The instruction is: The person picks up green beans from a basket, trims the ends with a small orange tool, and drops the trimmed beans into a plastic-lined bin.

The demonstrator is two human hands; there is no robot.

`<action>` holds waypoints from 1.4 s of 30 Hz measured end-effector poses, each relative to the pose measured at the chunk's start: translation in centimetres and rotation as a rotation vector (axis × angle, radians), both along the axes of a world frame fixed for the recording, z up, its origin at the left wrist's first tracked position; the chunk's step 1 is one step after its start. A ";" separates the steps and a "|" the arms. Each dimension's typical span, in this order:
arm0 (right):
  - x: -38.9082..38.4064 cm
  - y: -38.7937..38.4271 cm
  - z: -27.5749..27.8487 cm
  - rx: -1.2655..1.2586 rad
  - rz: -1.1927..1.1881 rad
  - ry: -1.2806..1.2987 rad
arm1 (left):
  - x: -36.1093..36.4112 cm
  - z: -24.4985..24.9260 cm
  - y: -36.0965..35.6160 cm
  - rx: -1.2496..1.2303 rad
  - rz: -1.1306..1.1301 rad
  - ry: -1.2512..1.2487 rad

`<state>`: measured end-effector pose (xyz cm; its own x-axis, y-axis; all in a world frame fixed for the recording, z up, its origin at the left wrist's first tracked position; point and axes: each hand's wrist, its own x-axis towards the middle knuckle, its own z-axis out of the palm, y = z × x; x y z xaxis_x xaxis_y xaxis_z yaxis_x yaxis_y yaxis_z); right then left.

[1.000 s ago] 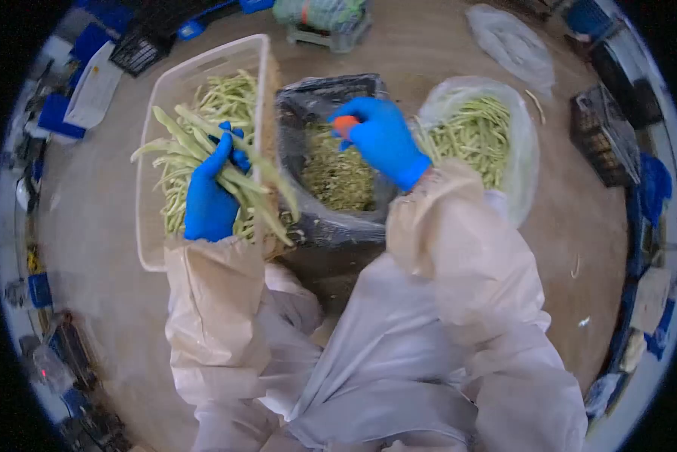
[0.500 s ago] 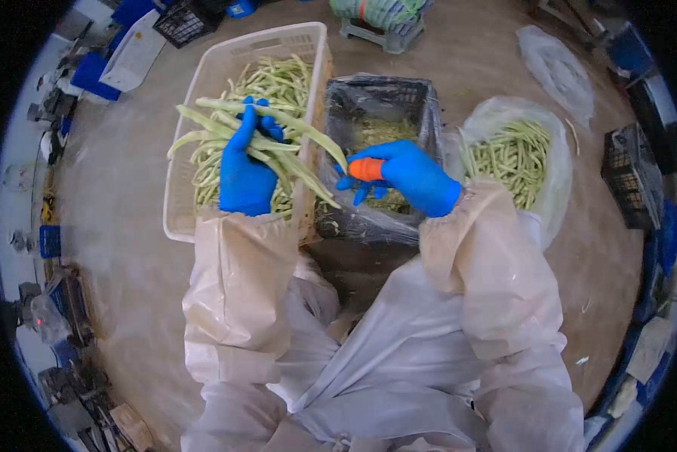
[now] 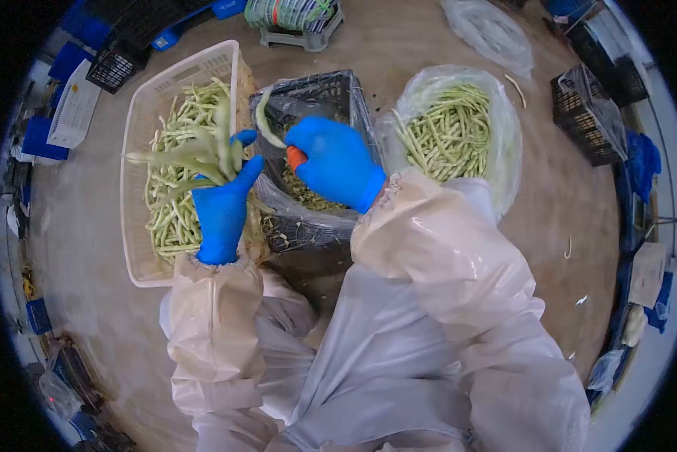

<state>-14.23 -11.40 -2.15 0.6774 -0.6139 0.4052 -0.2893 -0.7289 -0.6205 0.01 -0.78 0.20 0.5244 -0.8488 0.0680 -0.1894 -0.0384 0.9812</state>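
Note:
My left hand (image 3: 221,218), in a blue glove, is closed around a bunch of green beans (image 3: 219,154) above the white crate (image 3: 243,94). Loose beans (image 3: 178,203) fill much of that crate. In my right hand (image 3: 337,162), also gloved in blue, a single curved green bean (image 3: 265,120) is pinched at its lower end. An orange sleeve (image 3: 296,158) covers the right thumb. Below this hand stands a plastic-lined black crate (image 3: 340,84) with green scraps (image 3: 308,194) in it. The right fingertips are partly hidden behind the glove.
To the right, a clear plastic bag (image 3: 508,143) holds more beans (image 3: 459,124). Another plastic bag (image 3: 493,34) lies on the floor behind it. A black crate (image 3: 588,120) stands at the far right, and a striped bundle (image 3: 289,15) rests on a stool at the back.
My view has turned right, so the crates appear farther left. The right hand has drawn back from the bunch with one bean. The bunch in my left hand has turned more upright.

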 end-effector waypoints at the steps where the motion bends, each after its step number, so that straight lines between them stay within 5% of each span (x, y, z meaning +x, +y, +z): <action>1: -0.1 0.2 0.2 0.008 0.014 0.023 | 0.0 -0.3 -0.2 -0.013 -0.035 -0.109; 7: -0.1 1.2 0.2 0.072 0.117 -0.098 | -0.3 -1.1 0.3 0.115 -0.061 -0.475; 12: 0.7 1.3 0.5 0.422 0.035 -0.302 | -0.5 -0.7 0.0 0.013 0.007 -0.262; 16: 0.3 0.7 1.6 0.967 0.169 -0.373 | -0.6 -0.2 0.2 -0.062 0.021 -0.028; 23: -0.4 0.5 2.3 1.270 0.316 -0.413 | -1.4 1.6 0.8 -0.082 0.030 0.136; 26: 0.2 0.3 -0.1 0.575 0.393 -0.533 | -1.6 1.9 0.9 -0.102 0.045 0.140; 30: -0.2 0.4 2.0 1.190 0.366 -0.511 | -2.1 3.0 1.0 -0.145 0.085 0.244; 32: -0.4 0.1 2.4 1.304 0.404 -0.455 | -1.7 3.4 0.9 -0.165 0.119 0.327; 35: -0.2 -0.1 2.3 1.127 0.218 -0.199 | 0.7 4.1 1.1 -0.225 0.152 0.436; 38: 0.0 -0.8 0.1 0.917 0.132 -0.321 | 3.3 5.0 1.7 -0.300 0.128 0.445; 41: -0.1 -1.6 -0.5 0.202 -0.100 -0.200 | 4.0 5.3 2.0 -0.340 0.155 0.468; 42: 0.3 -1.4 0.2 0.225 -0.094 -0.254 | 4.0 5.0 2.0 -0.334 0.160 0.453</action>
<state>-13.90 -12.85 -1.99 0.5084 -0.7621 0.4008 -0.1647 -0.5430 -0.8235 3.97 1.21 5.22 0.6832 -0.7280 0.0572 0.2345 0.2929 0.9269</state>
